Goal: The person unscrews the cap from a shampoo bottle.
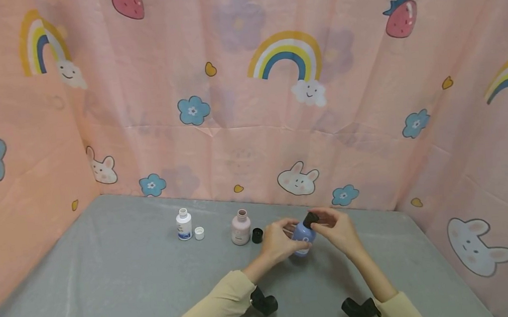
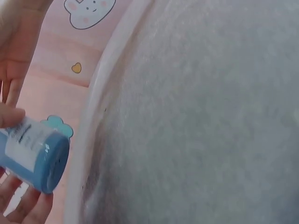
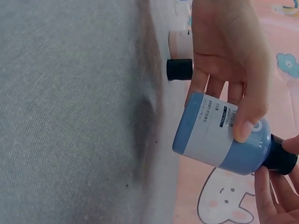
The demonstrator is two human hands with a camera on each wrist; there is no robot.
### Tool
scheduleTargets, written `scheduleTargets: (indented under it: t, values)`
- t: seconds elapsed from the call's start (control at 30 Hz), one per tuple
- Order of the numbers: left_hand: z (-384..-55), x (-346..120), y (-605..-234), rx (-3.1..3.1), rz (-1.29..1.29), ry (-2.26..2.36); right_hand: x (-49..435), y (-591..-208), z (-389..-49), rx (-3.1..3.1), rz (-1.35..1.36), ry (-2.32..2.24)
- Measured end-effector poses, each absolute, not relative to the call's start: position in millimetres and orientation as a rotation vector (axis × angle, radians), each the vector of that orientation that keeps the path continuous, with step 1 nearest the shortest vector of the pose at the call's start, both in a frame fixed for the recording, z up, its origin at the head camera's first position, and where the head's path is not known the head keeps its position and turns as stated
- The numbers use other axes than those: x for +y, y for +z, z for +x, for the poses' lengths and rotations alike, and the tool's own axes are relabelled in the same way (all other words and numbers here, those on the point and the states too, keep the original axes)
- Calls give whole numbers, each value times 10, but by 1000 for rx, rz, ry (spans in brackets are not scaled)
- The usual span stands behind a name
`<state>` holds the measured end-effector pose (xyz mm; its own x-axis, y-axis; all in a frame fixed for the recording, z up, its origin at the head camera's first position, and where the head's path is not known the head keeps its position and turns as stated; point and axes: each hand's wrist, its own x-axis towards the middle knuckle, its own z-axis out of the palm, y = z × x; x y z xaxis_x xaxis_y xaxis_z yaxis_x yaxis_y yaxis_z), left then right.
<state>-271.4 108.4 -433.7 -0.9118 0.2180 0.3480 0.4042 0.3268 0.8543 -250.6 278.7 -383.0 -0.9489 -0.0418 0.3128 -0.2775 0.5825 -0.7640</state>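
A blue bottle (image 3: 219,133) with a white label is held tilted over the table's right half. My left hand (image 1: 280,242) grips its body, the thumb across the label in the right wrist view. On its neck sits a black cap (image 3: 280,155), which my right hand (image 1: 336,228) pinches between thumb and fingers. The left wrist view shows the bottle's base (image 2: 57,163) turned toward the camera. Just left of my left hand stand an uncapped pink bottle (image 1: 241,228) and a loose black cap (image 1: 257,235).
Farther left on the grey table (image 1: 110,282) stands an uncapped white bottle (image 1: 184,225), with a white cap (image 1: 199,233) beside it. A pink patterned curtain (image 1: 234,145) borders the table at the back and sides.
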Motion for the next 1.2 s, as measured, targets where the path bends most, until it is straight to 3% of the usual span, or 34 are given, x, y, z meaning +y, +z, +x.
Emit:
scheduleTargets:
  t: [0.27,0.67,1.2]
  values:
    - [-2703,1129,-4317,-2430,-506,-1546,2773,-3847,-2505,-2514,397,1381]
    - [-2684,1143,-4332,-2392,-495,-1487,2652,-3849,-2503,-2554,-10,1256]
    - [-2670,1084,-4376,-2373,-596,-1668,2721,-3884,-2476,-2483,214,1400]
